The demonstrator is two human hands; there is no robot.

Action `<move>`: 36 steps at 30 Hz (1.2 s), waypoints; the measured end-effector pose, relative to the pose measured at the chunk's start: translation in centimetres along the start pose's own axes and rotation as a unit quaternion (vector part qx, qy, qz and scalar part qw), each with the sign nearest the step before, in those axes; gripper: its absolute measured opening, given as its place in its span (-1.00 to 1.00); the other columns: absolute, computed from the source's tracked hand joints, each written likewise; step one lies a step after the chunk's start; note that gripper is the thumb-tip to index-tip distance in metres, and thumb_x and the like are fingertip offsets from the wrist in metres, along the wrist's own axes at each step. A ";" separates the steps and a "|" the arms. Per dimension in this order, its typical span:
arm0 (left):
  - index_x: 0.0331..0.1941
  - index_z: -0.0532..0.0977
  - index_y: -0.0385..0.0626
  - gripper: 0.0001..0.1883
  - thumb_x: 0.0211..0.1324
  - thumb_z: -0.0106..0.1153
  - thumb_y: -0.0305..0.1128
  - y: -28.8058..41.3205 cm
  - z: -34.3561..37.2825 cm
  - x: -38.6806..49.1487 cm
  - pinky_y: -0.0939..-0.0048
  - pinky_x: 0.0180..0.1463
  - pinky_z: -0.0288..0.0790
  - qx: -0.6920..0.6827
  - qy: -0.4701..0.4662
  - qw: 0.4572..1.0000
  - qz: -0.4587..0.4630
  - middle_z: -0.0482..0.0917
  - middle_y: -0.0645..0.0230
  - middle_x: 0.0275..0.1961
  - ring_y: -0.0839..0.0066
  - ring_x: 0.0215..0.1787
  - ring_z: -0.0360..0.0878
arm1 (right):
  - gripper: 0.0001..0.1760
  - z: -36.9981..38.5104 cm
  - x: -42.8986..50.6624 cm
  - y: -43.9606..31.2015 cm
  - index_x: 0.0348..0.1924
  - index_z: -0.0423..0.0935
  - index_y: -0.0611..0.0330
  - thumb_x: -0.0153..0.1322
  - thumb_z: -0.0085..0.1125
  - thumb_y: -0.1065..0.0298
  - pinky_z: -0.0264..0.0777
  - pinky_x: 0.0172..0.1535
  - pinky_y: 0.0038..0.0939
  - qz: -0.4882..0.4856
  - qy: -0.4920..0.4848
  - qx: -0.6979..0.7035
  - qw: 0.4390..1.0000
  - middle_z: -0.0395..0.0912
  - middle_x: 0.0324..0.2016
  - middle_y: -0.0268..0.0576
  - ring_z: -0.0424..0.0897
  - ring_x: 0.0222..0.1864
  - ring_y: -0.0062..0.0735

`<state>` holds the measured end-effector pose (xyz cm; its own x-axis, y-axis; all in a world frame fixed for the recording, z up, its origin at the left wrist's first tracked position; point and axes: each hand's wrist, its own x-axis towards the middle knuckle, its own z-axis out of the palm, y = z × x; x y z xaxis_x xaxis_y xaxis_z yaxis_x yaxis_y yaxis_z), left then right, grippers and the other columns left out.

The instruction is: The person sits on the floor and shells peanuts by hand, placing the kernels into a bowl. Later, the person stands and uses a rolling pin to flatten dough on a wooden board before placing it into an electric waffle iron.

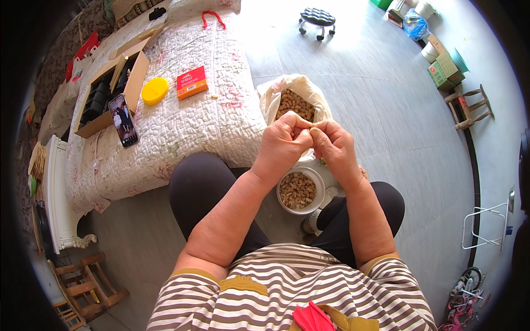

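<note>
My left hand (285,140) and my right hand (336,147) meet at the fingertips, both pinching a small peanut (312,125) that the fingers mostly cover. Just beyond them, a white sack (268,99) stands with its mouth rolled wide, holding unshelled peanuts (295,104). Below my wrists, between my legs, a white bucket (321,194) contains broken peanut shells (297,190). Something reddish (363,172) shows at the outer edge of my right wrist, too hidden to identify.
Left of the sack is a bed with a quilted cover (194,136). On it lie a phone (123,120), a cardboard box (138,76), a yellow lid (155,91) and a red-orange box (192,82). A wheeled stool (318,17) stands ahead; a wooden stool (463,107) is by the right wall.
</note>
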<state>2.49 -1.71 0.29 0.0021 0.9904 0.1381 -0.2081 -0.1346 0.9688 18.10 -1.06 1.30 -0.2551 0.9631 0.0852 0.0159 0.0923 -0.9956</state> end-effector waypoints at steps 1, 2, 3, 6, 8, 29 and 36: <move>-0.27 0.57 -0.18 -0.97 0.26 0.23 -0.57 0.4 0.0 -0.2 0.62 -0.43 0.36 0.095 0.004 0.995 0.034 0.56 0.55 -0.47 0.80 -0.50 0.41 | -0.80 -0.1 0.1 -0.2 -0.17 0.62 0.27 0.64 0.15 0.31 0.31 -0.43 -0.65 0.007 -0.007 -0.011 1.000 0.55 -0.48 -0.42 0.42 -0.51 -0.76; -0.29 0.57 -0.19 -0.97 0.25 0.24 -0.55 0.5 0.0 -0.3 0.61 -0.42 0.36 0.189 0.008 0.979 0.069 0.55 0.55 -0.49 0.80 -0.50 0.39 | -0.79 -0.3 0.2 -0.2 -0.17 0.62 0.27 0.64 0.14 0.30 0.31 -0.44 -0.65 0.024 -0.007 -0.015 1.000 0.55 -0.48 -0.43 0.42 -0.51 -0.76; -0.29 0.57 -0.19 -0.97 0.24 0.25 -0.53 0.5 0.0 -0.4 0.57 -0.41 0.39 0.199 0.008 0.977 0.076 0.57 0.49 -0.50 0.77 -0.50 0.43 | -0.78 -0.3 0.2 -0.2 -0.17 0.62 0.27 0.65 0.13 0.29 0.30 -0.44 -0.65 0.041 -0.008 -0.018 0.999 0.55 -0.49 -0.43 0.42 -0.52 -0.76; -0.29 0.57 -0.21 -0.95 0.24 0.24 -0.50 0.4 -0.1 -0.3 0.51 -0.38 0.46 0.210 0.005 0.974 0.081 0.60 0.37 -0.52 0.71 -0.49 0.51 | -0.77 -0.1 0.0 -0.4 -0.17 0.62 0.28 0.65 0.10 0.31 0.30 -0.45 -0.65 0.040 0.004 -0.057 0.998 0.54 -0.50 -0.44 0.42 -0.53 -0.77; -0.28 0.57 -0.22 -0.97 0.24 0.23 -0.52 0.3 -0.2 -0.2 0.52 -0.37 0.47 0.195 0.002 0.979 0.060 0.63 0.38 -0.49 0.72 -0.47 0.53 | -0.77 0.1 0.0 -0.4 -0.18 0.62 0.28 0.65 0.08 0.32 0.31 -0.46 -0.64 0.033 0.012 -0.066 0.997 0.55 -0.50 -0.42 0.43 -0.54 -0.75; -0.09 0.55 -0.25 -0.90 0.39 0.19 -0.51 -0.3 -0.1 -0.1 0.62 -0.11 0.52 -0.011 -0.039 0.999 -0.027 0.70 0.42 -0.28 0.75 -0.28 0.61 | -0.75 -1.4 0.4 -0.4 -0.15 0.62 0.27 0.63 0.18 0.24 0.41 -0.38 -0.62 0.092 -0.016 0.095 0.991 0.63 -0.43 -0.32 0.51 -0.50 -0.68; -0.11 0.57 -0.23 -0.87 0.49 0.17 -0.40 1.5 -0.4 -0.1 0.64 -0.13 0.46 -0.045 -0.069 0.993 -0.082 0.66 0.46 -0.24 0.76 -0.23 0.55 | -0.81 -2.7 0.4 -1.5 -0.13 0.62 0.29 0.62 0.17 0.32 0.44 -0.40 -0.60 0.108 -0.062 0.055 0.991 0.63 -0.42 -0.29 0.51 -0.52 -0.67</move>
<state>1.83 -2.02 1.61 0.1765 0.9842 0.0122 -0.2800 0.0383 0.9592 20.58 -0.16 2.96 -0.3735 0.9186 -0.1294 -0.0199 -0.1473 -0.9889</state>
